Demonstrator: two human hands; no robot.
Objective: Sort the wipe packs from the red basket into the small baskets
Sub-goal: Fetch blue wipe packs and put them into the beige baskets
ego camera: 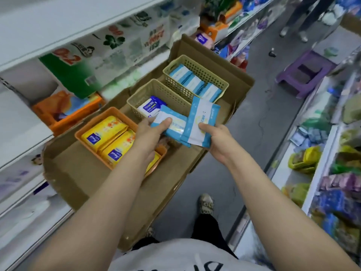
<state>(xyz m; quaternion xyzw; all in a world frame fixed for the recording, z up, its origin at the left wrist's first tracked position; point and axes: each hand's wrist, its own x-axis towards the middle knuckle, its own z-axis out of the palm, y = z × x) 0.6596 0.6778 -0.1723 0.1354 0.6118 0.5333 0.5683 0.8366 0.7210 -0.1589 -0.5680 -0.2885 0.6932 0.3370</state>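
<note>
Hands [156, 130] [214, 135] each pinch a light-blue wipe pack [201, 122] over the cardboard box [78, 169], hiding the middle basket [156, 92].

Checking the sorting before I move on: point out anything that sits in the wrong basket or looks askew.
One thing stands out: the middle beige basket holds a white and dark blue pack, tilted against its wall, unlike the light blue packs filling the far beige basket. The yellow packs lie neatly in the orange basket.

Large green-and-white pack [78, 63] on the left shelf: red figures, apparently "0.2", blurred. Yellow wipe packs [105, 132] in the near orange basket [86, 126]: blue label with script, illegible. All other print unreadable.
</note>
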